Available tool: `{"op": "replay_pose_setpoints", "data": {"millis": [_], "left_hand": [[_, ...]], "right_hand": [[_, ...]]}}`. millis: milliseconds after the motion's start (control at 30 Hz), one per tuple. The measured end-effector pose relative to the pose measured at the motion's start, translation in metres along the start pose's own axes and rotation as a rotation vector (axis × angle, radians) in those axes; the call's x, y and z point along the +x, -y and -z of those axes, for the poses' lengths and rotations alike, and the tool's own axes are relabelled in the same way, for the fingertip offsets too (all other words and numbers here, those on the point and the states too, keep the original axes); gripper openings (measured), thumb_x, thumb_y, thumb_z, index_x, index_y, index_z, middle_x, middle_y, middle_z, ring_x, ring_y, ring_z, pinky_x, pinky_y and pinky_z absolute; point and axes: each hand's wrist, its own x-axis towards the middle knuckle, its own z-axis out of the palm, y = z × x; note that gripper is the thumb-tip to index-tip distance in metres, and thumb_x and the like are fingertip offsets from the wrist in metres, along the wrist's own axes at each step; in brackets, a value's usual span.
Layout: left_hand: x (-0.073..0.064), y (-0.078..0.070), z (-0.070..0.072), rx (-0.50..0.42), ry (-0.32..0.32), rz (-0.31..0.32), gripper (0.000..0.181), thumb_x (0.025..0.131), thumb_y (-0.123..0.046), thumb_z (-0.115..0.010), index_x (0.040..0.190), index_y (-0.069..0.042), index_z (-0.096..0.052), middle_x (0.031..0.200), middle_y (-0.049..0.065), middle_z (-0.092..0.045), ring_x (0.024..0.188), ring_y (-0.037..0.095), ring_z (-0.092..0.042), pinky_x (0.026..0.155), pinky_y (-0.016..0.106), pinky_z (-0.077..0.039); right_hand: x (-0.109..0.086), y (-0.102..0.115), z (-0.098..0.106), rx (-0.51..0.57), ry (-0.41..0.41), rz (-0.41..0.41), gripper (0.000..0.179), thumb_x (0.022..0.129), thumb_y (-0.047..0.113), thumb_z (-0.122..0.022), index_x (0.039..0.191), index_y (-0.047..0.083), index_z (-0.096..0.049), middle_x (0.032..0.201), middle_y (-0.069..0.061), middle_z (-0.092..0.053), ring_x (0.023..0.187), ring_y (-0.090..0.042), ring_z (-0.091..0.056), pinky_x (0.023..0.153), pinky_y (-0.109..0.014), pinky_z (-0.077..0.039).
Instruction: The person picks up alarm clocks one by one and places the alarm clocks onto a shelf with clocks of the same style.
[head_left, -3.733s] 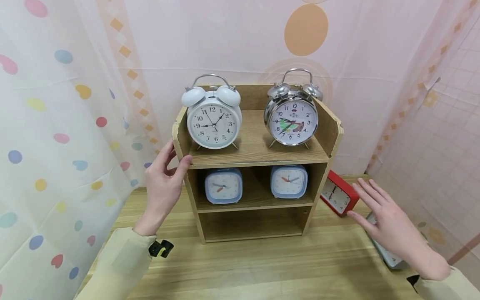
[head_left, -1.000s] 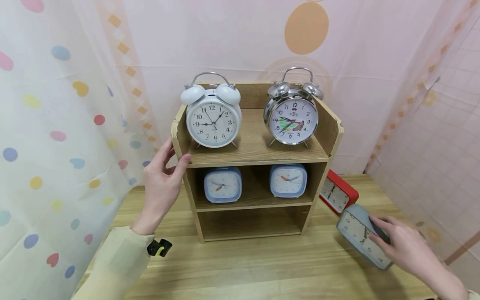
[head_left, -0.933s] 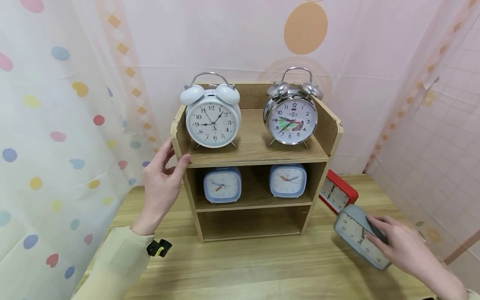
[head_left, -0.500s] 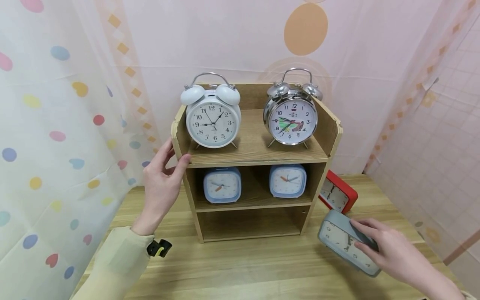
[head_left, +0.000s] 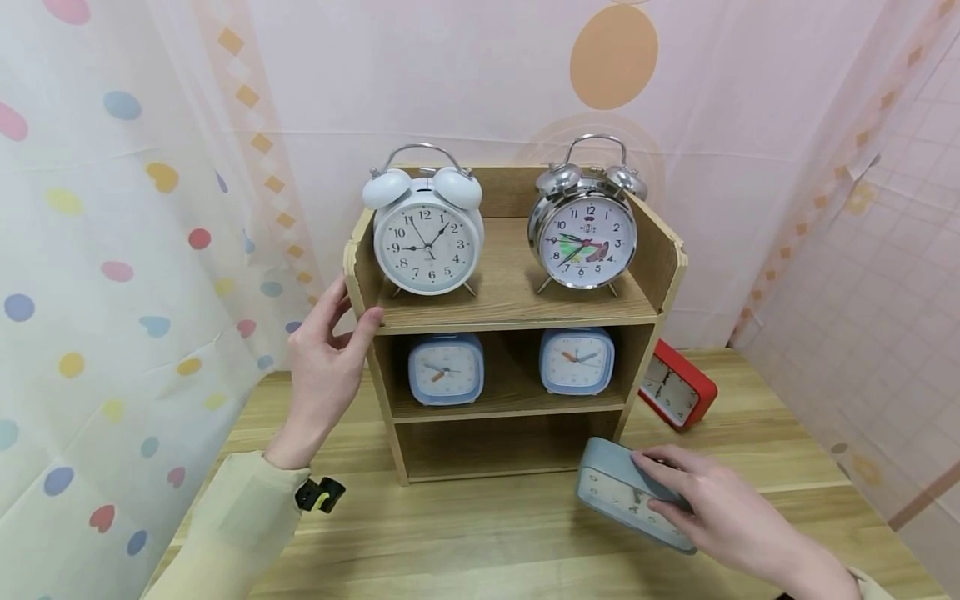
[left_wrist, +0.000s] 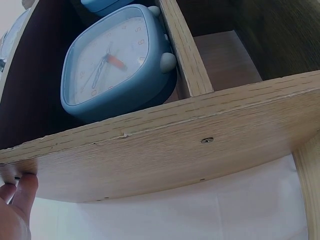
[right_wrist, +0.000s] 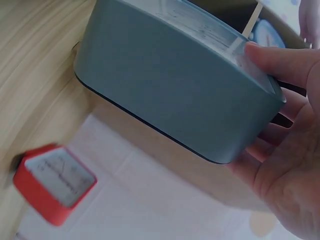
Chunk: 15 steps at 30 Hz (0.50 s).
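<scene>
My left hand (head_left: 322, 371) grips the left side of a small wooden shelf (head_left: 517, 315), thumb at the front edge and fingers along the outer side panel. In the left wrist view, fingertips (left_wrist: 26, 190) touch that panel. My right hand (head_left: 712, 510) holds a grey-blue rectangular alarm clock (head_left: 637, 498) by one end, thumb on one side and fingers on the other. It is tilted, its white face partly covered by the thumb, in front of the shelf's lower right corner. The right wrist view shows the clock's plain side (right_wrist: 170, 82) close up.
The top level bears a white twin-bell clock (head_left: 427, 250) and a silver twin-bell clock (head_left: 588, 242). Two blue clocks, a left one (head_left: 446, 371) and a right one (head_left: 576, 362), stand on the middle level. A red clock (head_left: 693, 387) stands on the wooden table (head_left: 450, 542) to the right.
My right hand, bare 3.7 seconds ago, has taken hold of the grey-blue alarm clock and carried it left, toward the shelf's front. My left hand stays on the shelf.
</scene>
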Motion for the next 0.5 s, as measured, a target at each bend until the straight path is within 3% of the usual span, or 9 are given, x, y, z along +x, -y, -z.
{"op": "replay_pose_setpoints", "data": {"millis": [333, 500], "left_hand": [[0.0, 0.001, 0.0, -0.003, 0.0, -0.009, 0.055, 0.099, -0.003, -0.07, 0.152, -0.012, -0.058, 0.142, 0.018, -0.068, 0.123, -0.012, -0.061, 0.083, 0.006, -0.058], [0.0, 0.001, -0.001, -0.013, 0.002, -0.005, 0.055, 0.099, -0.003, -0.07, 0.152, -0.013, -0.058, 0.142, 0.019, -0.068, 0.123, -0.012, -0.062, 0.083, 0.007, -0.058]], "right_hand": [[0.026, 0.021, -0.022, 0.017, -0.034, 0.189, 0.062, 0.074, 0.015, -0.094, 0.132, 0.009, -0.072, 0.119, -0.005, -0.073, 0.099, -0.019, -0.073, 0.079, -0.034, -0.065], [0.039, 0.034, -0.031, 0.02, 0.006, 0.219, 0.058, 0.081, 0.017, -0.09, 0.135, 0.01, -0.07, 0.124, -0.006, -0.072, 0.104, -0.02, -0.071, 0.082, -0.035, -0.064]]}}
